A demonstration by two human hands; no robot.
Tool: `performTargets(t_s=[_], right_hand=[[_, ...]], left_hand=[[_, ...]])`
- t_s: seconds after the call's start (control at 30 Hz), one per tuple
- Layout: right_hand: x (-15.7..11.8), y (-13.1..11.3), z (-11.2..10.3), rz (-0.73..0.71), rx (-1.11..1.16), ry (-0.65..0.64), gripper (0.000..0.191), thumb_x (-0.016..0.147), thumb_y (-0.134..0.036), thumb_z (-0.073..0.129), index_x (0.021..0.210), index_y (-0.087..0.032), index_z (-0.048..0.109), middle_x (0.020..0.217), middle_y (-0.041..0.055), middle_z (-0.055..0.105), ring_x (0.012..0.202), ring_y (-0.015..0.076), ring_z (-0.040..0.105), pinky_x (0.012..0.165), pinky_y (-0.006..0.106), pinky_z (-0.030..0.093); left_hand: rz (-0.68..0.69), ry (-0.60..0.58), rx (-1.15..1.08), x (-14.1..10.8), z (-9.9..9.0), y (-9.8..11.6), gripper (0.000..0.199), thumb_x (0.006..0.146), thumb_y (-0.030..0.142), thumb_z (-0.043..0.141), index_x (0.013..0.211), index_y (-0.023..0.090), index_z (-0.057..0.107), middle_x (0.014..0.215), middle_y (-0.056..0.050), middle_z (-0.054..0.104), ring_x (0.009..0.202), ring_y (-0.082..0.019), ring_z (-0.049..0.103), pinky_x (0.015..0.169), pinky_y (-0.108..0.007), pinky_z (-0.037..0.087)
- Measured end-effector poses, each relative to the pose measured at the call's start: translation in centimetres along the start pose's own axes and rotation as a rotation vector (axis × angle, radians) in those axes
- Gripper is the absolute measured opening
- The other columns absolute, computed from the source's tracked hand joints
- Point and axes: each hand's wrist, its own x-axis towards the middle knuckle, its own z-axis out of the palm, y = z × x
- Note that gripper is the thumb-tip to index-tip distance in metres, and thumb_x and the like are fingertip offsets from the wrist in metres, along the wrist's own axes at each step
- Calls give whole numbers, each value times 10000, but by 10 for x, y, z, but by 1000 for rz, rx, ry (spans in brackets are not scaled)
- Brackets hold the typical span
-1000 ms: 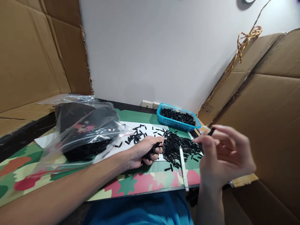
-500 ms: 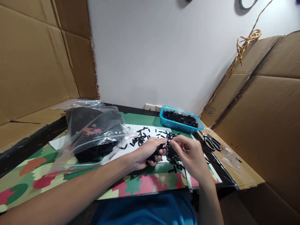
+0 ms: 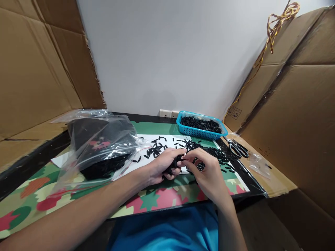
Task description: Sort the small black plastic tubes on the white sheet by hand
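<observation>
My left hand [image 3: 167,164] is closed around a bunch of small black pieces [image 3: 172,167], some of which stick out between the fingers. Fingers pinched, my right hand [image 3: 205,169] meets it at the thumb side; what lies between those fingertips is too small to make out. Around and behind both hands, many loose black pieces [image 3: 156,150] are scattered on white paper [image 3: 170,139], with a denser pile [image 3: 217,153] beyond my right hand. A blue basket [image 3: 201,133] full of similar black pieces stands at the back.
A clear plastic bag [image 3: 104,146] with black contents lies on the left of the patterned table cover [image 3: 162,200]. Scissors [image 3: 237,149] and a small clear bag [image 3: 259,164] are at the right edge. Cardboard walls [image 3: 293,122] rise on both sides.
My right hand has moved in against my left hand. More of the pile shows to the right of my right hand. The view has tilted slightly.
</observation>
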Motion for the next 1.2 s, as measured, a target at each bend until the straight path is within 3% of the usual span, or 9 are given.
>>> performTargets(t_s=[0.37,0.87,1.2], right_hand=[[-22,17,-8,64,172,248,57,931,-196,789,937,-252,803,926,15,804,839,183,752,722,271,646],[-20,22,-1,89,328,274,73,911,-180,814,966,-228,812,925,30,797,810,189,785,687,279,682],[-20,17,-1,149,410,264,56,928,-244,818,981,-224,815,935,41,808,837,225,822,709,313,720]], left_hand=[[-37,-70,-3,1,0,-1,461,892,574,759,824,224,468,634,100,403,400,-29,292,341,-121,140],[-34,-176,17,1,4,0,472,901,591,764,754,183,577,559,76,420,385,-47,330,320,-135,188],[-50,-156,-25,2,4,1,439,908,505,769,732,186,523,579,84,395,388,-32,293,310,-112,190]])
